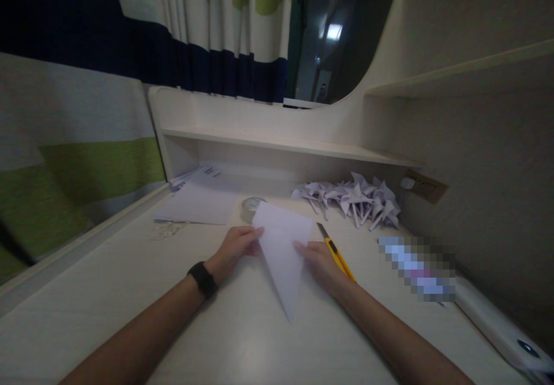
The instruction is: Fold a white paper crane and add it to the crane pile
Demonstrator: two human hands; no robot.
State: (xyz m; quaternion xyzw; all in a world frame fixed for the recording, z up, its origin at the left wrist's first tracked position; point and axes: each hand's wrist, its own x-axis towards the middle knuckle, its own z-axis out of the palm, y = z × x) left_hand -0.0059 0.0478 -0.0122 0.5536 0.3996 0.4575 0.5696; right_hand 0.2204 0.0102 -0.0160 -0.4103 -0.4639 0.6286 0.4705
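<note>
A folded sheet of white paper [283, 246], tapering to a point toward me, is held up between my two hands. My left hand [237, 247], with a black watch on its wrist, pinches the paper's left edge, thumb on top. On the opposite edge my right hand [320, 262] grips it, thumb over the front; the other fingers are partly hidden behind. Just right of the paper lies a yellow utility knife [340, 258], its blade pointing away and its lower end close to my right forearm. A round roll of tape [250, 207] sits behind the paper, partly covered by it.
Flat white sheets [197, 200] lie at the back left, with thin pale loops [168, 230] before them. Several paper pinwheels [355, 197] are piled at the back right beneath a shelf [281, 142]. A blurred-out device [415, 266] and a white object [497, 321] line the right wall.
</note>
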